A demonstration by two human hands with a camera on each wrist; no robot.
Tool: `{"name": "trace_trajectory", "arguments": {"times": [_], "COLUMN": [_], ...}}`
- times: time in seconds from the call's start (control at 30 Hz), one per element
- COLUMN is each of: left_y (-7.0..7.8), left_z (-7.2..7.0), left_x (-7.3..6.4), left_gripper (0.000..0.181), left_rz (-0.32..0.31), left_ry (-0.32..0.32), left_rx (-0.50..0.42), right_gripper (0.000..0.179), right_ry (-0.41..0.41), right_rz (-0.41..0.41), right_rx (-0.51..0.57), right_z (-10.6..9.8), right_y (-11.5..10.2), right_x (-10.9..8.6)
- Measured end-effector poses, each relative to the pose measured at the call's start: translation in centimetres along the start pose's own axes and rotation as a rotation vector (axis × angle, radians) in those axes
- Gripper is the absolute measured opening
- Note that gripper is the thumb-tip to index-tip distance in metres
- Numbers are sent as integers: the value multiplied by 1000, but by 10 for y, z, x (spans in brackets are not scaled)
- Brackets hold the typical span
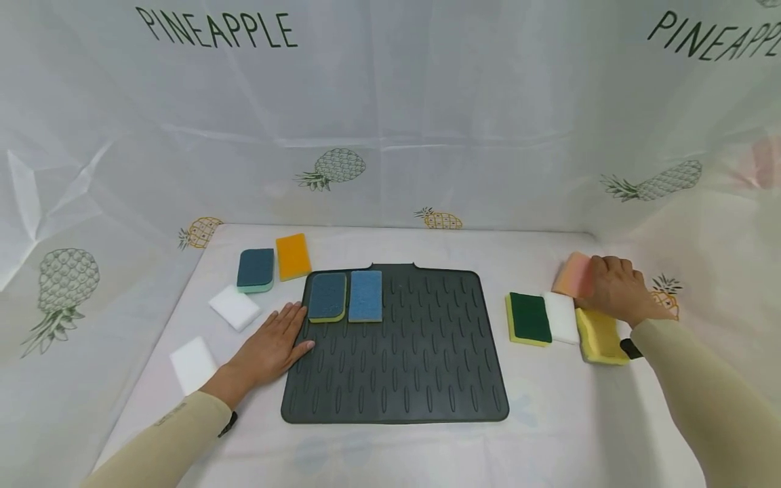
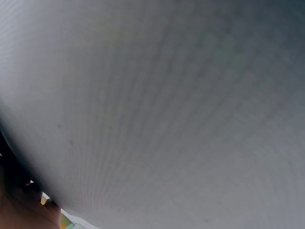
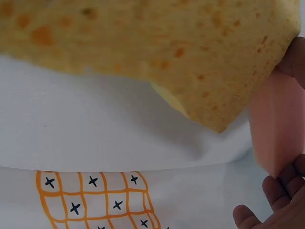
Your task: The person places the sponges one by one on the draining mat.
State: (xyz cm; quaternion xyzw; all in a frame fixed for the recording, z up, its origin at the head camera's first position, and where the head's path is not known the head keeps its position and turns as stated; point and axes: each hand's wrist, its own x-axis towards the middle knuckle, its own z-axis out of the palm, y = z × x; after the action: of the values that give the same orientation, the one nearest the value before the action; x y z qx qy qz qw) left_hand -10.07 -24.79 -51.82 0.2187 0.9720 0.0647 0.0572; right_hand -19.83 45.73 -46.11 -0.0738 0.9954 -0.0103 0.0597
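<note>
My right hand (image 1: 619,288) pinches a pink sponge (image 1: 573,274) at the right side of the table, thumb on one side and fingers on the other in the right wrist view. A porous yellow sponge (image 1: 601,339) lies just below that hand and fills the top of the right wrist view. With fingers straight, my left hand (image 1: 271,349) rests on the left edge of a dark ribbed mat (image 1: 415,366). On the mat's upper left are a dark blue and yellow sponge (image 1: 327,296) and a lighter blue sponge (image 1: 366,296), side by side. The left wrist view is mostly blurred grey cloth.
Left of the mat lie a teal sponge (image 1: 255,268), an orange sponge (image 1: 293,256) and two white sponges, one (image 1: 234,307) above the other. Right of it lie a green and yellow sponge (image 1: 529,317) and a white sponge (image 1: 560,317). A pineapple-print sheet (image 1: 476,102) hangs behind.
</note>
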Motion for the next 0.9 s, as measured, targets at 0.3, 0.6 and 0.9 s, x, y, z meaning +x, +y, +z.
{"name": "trace_trajectory", "arguments": {"times": [0.3,0.6,0.9], "left_y": [1,1,2], "left_z": [-2,-4,-2], "left_x": [1,0,0], "left_gripper": [80,80,80], "left_rz": [4,7,5], "left_ry": [-3,6,5], "left_rx": [-10,-13,-9], "right_gripper": [99,99,91], "right_ry": [93,266,372], "right_rz": [6,-128,-299], "right_rx": [-37,-46,-62], "right_z": [-16,-21,-21], "right_y": [-13,-63,-122], "right_x": [5,21,35]}}
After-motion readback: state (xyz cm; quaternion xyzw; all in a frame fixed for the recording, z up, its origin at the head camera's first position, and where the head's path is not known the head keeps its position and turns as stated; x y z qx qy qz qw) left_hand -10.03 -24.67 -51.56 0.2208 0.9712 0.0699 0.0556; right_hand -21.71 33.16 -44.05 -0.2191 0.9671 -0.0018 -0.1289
